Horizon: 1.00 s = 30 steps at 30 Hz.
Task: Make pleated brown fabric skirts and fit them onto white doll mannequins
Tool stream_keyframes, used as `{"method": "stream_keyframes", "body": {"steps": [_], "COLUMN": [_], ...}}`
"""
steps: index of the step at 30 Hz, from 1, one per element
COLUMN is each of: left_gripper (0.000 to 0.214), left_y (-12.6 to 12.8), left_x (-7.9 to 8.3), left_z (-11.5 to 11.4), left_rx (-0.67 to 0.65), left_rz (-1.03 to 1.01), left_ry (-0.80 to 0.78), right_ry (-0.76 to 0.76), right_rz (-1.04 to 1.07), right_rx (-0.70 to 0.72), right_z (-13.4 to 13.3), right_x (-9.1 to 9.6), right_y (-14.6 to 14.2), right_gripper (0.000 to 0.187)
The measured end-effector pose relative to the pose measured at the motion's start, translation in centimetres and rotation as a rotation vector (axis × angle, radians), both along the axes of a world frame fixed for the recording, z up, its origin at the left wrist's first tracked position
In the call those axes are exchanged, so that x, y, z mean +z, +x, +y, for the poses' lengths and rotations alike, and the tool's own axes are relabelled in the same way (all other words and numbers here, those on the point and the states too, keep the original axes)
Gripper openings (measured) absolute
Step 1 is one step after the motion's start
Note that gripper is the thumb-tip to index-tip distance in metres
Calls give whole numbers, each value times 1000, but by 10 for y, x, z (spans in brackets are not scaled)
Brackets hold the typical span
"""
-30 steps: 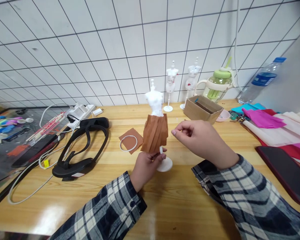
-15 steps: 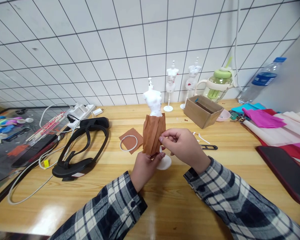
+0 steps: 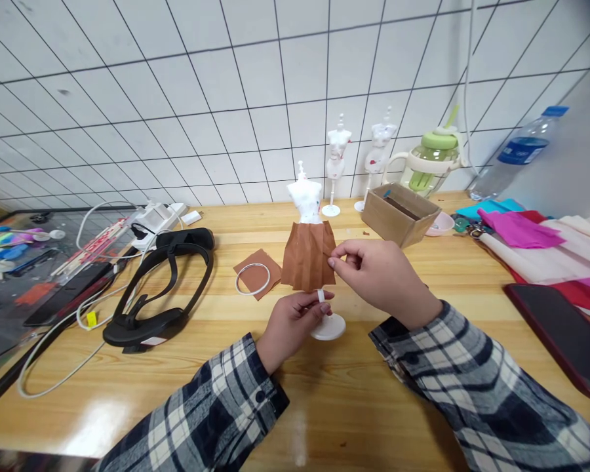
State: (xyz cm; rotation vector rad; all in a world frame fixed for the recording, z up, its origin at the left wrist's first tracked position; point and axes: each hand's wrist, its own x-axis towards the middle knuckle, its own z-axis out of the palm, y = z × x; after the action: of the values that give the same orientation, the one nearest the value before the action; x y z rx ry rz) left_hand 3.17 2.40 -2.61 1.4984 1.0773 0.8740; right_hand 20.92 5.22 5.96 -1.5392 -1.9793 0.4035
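A small white dress form on a round base wears a pleated brown cloth skirt below its waist. My left hand is closed around the form's thin stand, just under the skirt's hem. With thumb and forefinger, my right hand pinches the skirt's right edge. The form leans a little, its base tipped toward me. To its left, a thin silver ring lies over a square of brown cloth on the table.
Two more dress forms stand by the tiled wall. Right of them are a cardboard box, a green-lidded jug and a water bottle. Coloured cloths and a phone lie right; a black headset and cables lie left.
The skirt has turned and flares wider at the hem. My left hand has gone from the hem down onto the stand. My right hand has shifted slightly right and up.
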Motion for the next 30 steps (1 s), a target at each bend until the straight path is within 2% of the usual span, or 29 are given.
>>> {"method": "stream_keyframes", "body": {"steps": [3, 7, 15, 21, 25, 28, 30], "left_gripper": [38, 37, 29, 28, 31, 34, 37], "left_y": [0, -1, -1, -1, -1, 0, 0], "left_x": [-1, 0, 3, 2, 1, 0, -1], "left_z": [1, 1, -2, -1, -1, -2, -2], "left_rx": [-3, -10, -39, -41, -24, -10, -21], "left_rz": [22, 44, 91, 117, 112, 104, 88], "left_ry": [5, 27, 67, 92, 106, 95, 60], "right_ry": [-83, -88, -102, -237, -176, -78, -72], "right_rz": [-17, 26, 344, 456, 437, 348, 307], "right_rx": [44, 43, -44, -13, -54, -112, -100], "right_z": [0, -1, -5, -2, 1, 2, 2], "right_x": [1, 3, 3, -2, 0, 2, 4], "right_y": [2, 1, -9, -9, -3, 1, 2], "right_gripper": [18, 16, 16, 19, 11, 5, 4]}}
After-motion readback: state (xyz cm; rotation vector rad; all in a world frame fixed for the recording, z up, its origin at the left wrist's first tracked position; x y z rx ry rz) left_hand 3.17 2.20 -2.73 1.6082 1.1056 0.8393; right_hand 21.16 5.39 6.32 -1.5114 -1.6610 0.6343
